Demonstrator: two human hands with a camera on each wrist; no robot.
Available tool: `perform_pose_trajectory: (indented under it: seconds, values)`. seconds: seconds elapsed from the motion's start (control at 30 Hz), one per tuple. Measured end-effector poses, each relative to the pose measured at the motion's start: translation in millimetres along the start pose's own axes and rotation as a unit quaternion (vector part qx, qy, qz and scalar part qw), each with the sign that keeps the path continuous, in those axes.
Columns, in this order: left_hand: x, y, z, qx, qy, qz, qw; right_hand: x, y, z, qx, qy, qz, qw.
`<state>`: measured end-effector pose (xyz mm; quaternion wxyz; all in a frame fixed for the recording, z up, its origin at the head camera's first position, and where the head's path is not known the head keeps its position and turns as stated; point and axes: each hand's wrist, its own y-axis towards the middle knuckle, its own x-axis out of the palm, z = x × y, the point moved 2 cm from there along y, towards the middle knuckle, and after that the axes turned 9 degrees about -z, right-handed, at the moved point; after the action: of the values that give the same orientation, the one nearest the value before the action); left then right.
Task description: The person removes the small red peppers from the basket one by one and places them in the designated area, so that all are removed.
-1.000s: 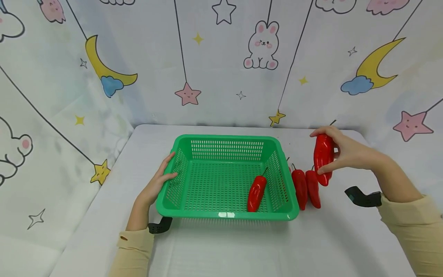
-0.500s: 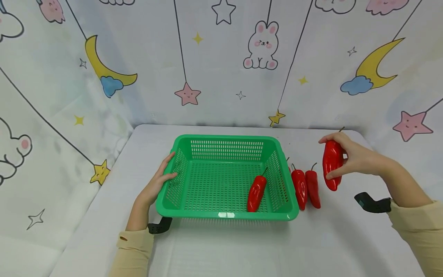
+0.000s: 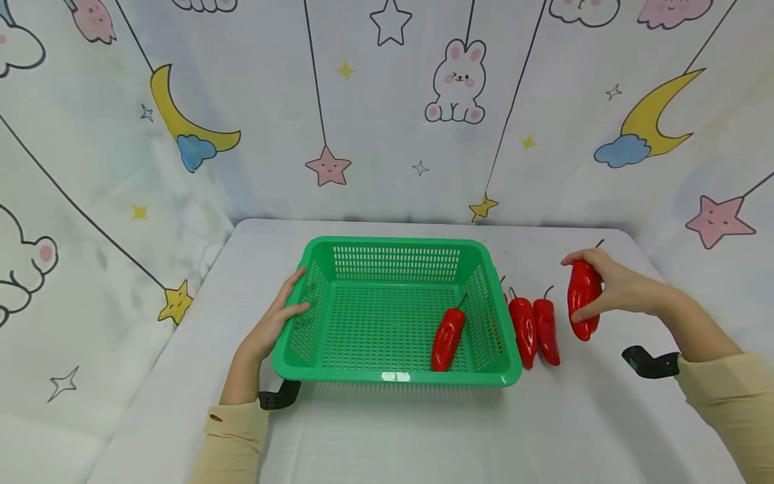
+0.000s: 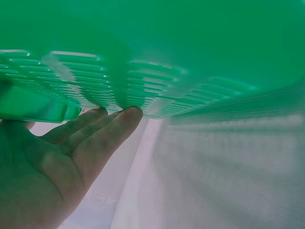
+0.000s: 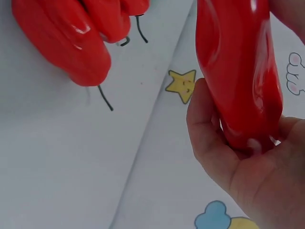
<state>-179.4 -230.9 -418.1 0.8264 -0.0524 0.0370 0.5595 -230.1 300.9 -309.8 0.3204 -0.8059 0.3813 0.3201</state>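
Observation:
My right hand (image 3: pixel 623 289) holds a glossy red chili pepper (image 3: pixel 583 299) with a thin dark stem, at the right of the table in the head view. In the right wrist view the fingers and thumb wrap round this red chili pepper (image 5: pixel 243 71). My left hand (image 3: pixel 272 323) grips the left rim of a green plastic basket (image 3: pixel 396 376); in the left wrist view its fingers (image 4: pixel 109 133) lie against the basket's slotted outer wall. One red chili pepper (image 3: pixel 448 339) lies inside the basket at its right end.
Just right of the basket several red chili peppers (image 3: pixel 547 331) lie side by side on the white table (image 3: pixel 387 437), one mostly hidden behind the basket's rim. A patterned cloth wall (image 3: pixel 387 107) stands behind the table.
My right hand has moved rightward with the chili pepper, away from the row of peppers, and then slightly down toward the near side. The left hand and the basket have stayed in place.

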Motion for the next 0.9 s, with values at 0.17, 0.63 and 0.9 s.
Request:
perform_pose_trajectory:
  seconds: [0.17, 0.63, 0.9]
  values:
    - [0.4, 0.3, -1.3, -0.002, 0.001, 0.001, 1.0000, 8, 4.5, 12, 0.013, -0.001, -0.014, 0.9998]
    - [0.4, -0.2, -0.6, -0.005, -0.003, 0.001, 1.0000, 36, 22.4, 37, 0.061, -0.013, -0.075, 0.9952]
    - [0.4, 0.6, -0.2, -0.004, -0.001, 0.000, 1.0000, 48, 29.3, 50, 0.076, -0.018, -0.093, 0.9926]
